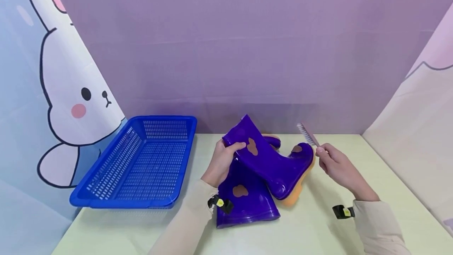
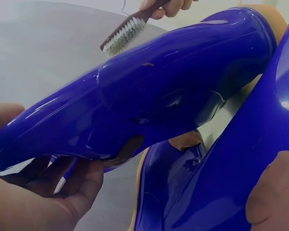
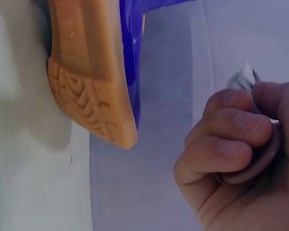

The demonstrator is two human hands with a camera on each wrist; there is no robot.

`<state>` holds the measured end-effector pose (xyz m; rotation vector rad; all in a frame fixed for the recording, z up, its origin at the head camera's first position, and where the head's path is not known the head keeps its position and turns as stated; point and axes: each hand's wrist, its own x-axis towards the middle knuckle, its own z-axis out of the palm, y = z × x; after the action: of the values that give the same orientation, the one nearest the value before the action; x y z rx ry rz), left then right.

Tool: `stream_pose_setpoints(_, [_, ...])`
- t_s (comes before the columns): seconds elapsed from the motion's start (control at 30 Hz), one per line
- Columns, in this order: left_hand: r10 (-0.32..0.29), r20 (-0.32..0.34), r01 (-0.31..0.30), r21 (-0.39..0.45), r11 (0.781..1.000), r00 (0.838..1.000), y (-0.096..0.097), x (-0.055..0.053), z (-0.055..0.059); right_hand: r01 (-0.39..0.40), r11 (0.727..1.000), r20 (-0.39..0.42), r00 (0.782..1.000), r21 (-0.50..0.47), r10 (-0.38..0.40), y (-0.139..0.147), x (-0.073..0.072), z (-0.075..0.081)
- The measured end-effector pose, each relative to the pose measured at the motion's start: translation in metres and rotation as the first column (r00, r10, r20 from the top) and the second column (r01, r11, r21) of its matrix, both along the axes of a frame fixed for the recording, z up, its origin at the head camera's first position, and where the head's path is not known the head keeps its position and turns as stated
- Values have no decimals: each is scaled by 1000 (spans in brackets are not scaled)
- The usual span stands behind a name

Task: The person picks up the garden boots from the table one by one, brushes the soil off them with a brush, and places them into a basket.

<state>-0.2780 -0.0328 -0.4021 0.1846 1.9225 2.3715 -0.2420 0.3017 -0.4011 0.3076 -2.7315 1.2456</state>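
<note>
My left hand (image 1: 219,161) grips the upper shaft of a purple rubber boot (image 1: 267,164), its thumb lying along the outside. That boot is tilted, toe to the right, with an orange treaded sole (image 3: 86,96) and brown patches on shaft and toe. Beneath it lies a second purple boot (image 1: 253,209), its opening toward me and a brown patch (image 1: 240,190) on its shaft. In my right hand (image 1: 336,165) is a brush (image 1: 308,135) with a brown handle and pale bristles, held by curled fingers. The bristles are just beyond the toe of the upper boot, apart from it in the head view.
On the left of the pale table (image 1: 382,168) stands a blue perforated plastic basket (image 1: 182,198). A purple cloth backdrop (image 1: 247,50) hangs behind the table, and side curtains, one with a rabbit drawing (image 1: 70,89), flank it.
</note>
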Motion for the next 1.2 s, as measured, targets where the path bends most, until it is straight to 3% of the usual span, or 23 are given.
stream_pose_setpoints(0.47, [-86,13,86,3,996,996,-2,1,4,-154,988,-75,985,14,154,-29,9,3])
stream_pose_setpoints(0.83, [-145,4,144,80,986,989,0,4,9,-225,968,-161,957,113,241,-53,14,4])
stream_pose_setpoints(1.2, [-143,9,141,121,983,990,2,5,8,-325,942,-137,932,88,335,-74,23,5])
